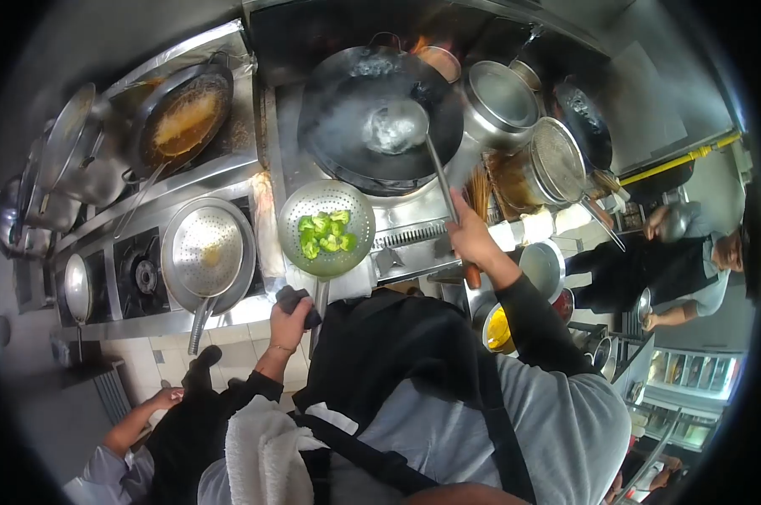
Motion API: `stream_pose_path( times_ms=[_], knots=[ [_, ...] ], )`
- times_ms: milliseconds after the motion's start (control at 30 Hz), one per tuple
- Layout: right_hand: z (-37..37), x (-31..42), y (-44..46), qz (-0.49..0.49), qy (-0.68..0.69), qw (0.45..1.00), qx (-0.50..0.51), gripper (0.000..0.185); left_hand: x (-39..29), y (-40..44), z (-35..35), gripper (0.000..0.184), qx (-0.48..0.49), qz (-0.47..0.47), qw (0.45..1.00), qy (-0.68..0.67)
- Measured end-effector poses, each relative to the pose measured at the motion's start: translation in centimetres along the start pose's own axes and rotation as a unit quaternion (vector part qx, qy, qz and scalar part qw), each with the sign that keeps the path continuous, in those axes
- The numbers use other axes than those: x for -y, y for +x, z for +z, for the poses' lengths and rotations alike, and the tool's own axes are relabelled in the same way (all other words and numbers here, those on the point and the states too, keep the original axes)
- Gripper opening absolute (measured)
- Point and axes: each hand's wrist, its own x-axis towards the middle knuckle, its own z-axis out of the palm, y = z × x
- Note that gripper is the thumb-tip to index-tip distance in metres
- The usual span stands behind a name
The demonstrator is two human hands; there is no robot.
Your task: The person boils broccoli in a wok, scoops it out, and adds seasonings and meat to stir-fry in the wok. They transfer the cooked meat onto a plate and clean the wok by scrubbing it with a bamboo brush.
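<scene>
Your right hand (473, 240) is wrapping tightly around the handle of a ladle (438, 164), the wooden end showing below your fist. The ladle is reaching over the large dark wok (334, 139) straight ahead; its bowl is pointing away from you, and its long axis is slanting from your right hand forward and to the left. Steam is rising there and blurring what the wok and the bowl are holding.

Your left hand (290, 326) is clenching a dark cloth (311, 317) just beside the handle of a perforated skimmer (326, 198); you are possibly touching that handle, but I cannot tell. The skimmer is cradling green broccoli florets (327, 231), its handle pointing back toward you.

On your left, another wok (220, 97) is holding brown-orange liquid (187, 122), and a second perforated strainer (197, 220) is resting on a pan (239, 289). By your right forearm, a container (483, 318) is holding something yellow (499, 330).
</scene>
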Motion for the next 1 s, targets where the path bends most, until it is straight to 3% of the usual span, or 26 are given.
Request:
stream_pose_path(
  times_ms=[67, 133, 200, 233, 300, 333, 400, 433, 467, 500, 533, 567, 600, 633, 667, 733, 800, 833, 867, 900, 933, 967, 1000],
  knots=[
    [-0.9, -0.4, 1.3, 0.011, 0.071, 0.997, 0.036, 0.069, 1.3, -0.1, -0.8, 0.02, -0.011, -0.006, 1.0, -0.006],
    [-3.0, -4.7, 8.1, 0.051, 0.302, 0.938, 0.161, 0.074, 1.7, -1.0, -0.7, 0.021, -0.038, -0.094, 0.987, -0.122],
    [-1.9, -8.2, 11.0, 0.043, 0.357, 0.92, 0.153, 0.08, 7.0, -0.7, -1.9, 0.025, -0.006, -0.125, 0.98, -0.155],
    [-0.2, -9.6, 10.4, -0.089, 0.109, 0.99, 0.01, 0.082, 9.1, -0.7, -2.0, 0.028, 0.023, -0.155, 0.957, -0.244],
    [1.6, -8.3, 6.9, -0.161, -0.149, 0.966, -0.135, 0.086, 8.2, -1.4, -1.6, 0.037, 0.091, -0.178, 0.919, -0.341],
    [1.3, -7.6, 4.7, -0.101, -0.119, 0.986, -0.064, 0.086, 7.5, -1.7, -1.3, 0.042, 0.116, -0.187, 0.912, -0.346],
    [-2.8, -2.5, 3.1, 0.04, 0.097, 0.985, 0.134, 0.078, 6.8, -2.2, 0.1, 0.045, 0.129, -0.164, 0.906, -0.368],
    [-3.8, -3.5, 5.9, 0.047, 0.257, 0.951, 0.167, 0.072, 6.0, -2.3, 1.2, 0.047, 0.112, -0.182, 0.914, -0.345],
    [-4.9, -4.7, 9.9, 0.063, 0.407, 0.889, 0.2, 0.066, 4.8, -2.3, 2.1, 0.047, 0.165, -0.199, 0.901, -0.349],
    [-5.4, -4.7, 13.2, 0.04, 0.403, 0.882, 0.242, 0.056, 4.9, -2.0, 2.8, 0.042, 0.152, -0.2, 0.922, -0.294],
    [-5.6, -5.0, 14.7, -0.021, 0.363, 0.902, 0.234, 0.066, 5.2, -1.8, 3.3, 0.037, 0.138, -0.194, 0.941, -0.239],
    [-3.3, -7.3, 15.4, -0.21, 0.141, 0.966, 0.051, 0.071, 4.6, -2.7, 4.4, 0.031, 0.097, -0.173, 0.956, -0.216],
    [-0.9, -10.0, 14.8, -0.38, -0.087, 0.908, -0.149, 0.076, 3.5, -3.3, 5.6, 0.024, 0.057, -0.151, 0.968, -0.192],
    [-1.2, -8.1, 10.3, -0.166, -0.085, 0.981, -0.046, 0.084, 2.5, -4.3, 6.2, 0.016, 0.033, -0.153, 0.972, -0.178],
    [0.4, -10.9, 9.9, -0.176, -0.14, 0.97, -0.086, 0.088, 2.8, -5.1, 6.3, 0.017, 0.029, -0.147, 0.968, -0.199],
    [-3.1, -4.9, 5.2, -0.043, 0.082, 0.989, 0.115, 0.083, 0.6, -7.1, 6.6, 0.02, 0.009, -0.117, 0.968, -0.221],
    [-4.7, -6.1, 11.3, -0.013, 0.322, 0.922, 0.214, 0.07, -0.1, -7.7, 5.3, 0.024, -0.026, -0.099, 0.978, -0.182],
    [-5.9, -5.4, 13.1, -0.005, 0.408, 0.879, 0.247, 0.063, -1.9, -8.0, 4.6, 0.025, 0.009, -0.088, 0.981, -0.171],
    [-6.4, -6.2, 15.6, -0.008, 0.41, 0.874, 0.262, 0.067, -3.0, -7.6, 4.1, 0.026, -0.007, -0.085, 0.987, -0.133],
    [-3.7, -10.1, 16.4, -0.17, 0.217, 0.957, 0.089, 0.069, -6.9, -8.1, 4.6, 0.027, -0.001, -0.082, 0.986, -0.144],
    [-2.2, -9.7, 15.0, -0.202, 0.075, 0.976, 0.014, 0.071, -9.7, -8.4, 5.2, 0.029, -0.029, -0.088, 0.988, -0.125],
    [-0.9, -9.0, 13.4, -0.215, -0.07, 0.972, -0.068, 0.074, -11.9, -8.2, 5.8, 0.029, -0.044, -0.059, 0.989, -0.125],
    [-1.0, -7.0, 8.3, -0.108, -0.135, 0.984, -0.037, 0.077, -13.3, -8.1, 6.2, 0.03, -0.062, -0.032, 0.989, -0.127]
  ],
)
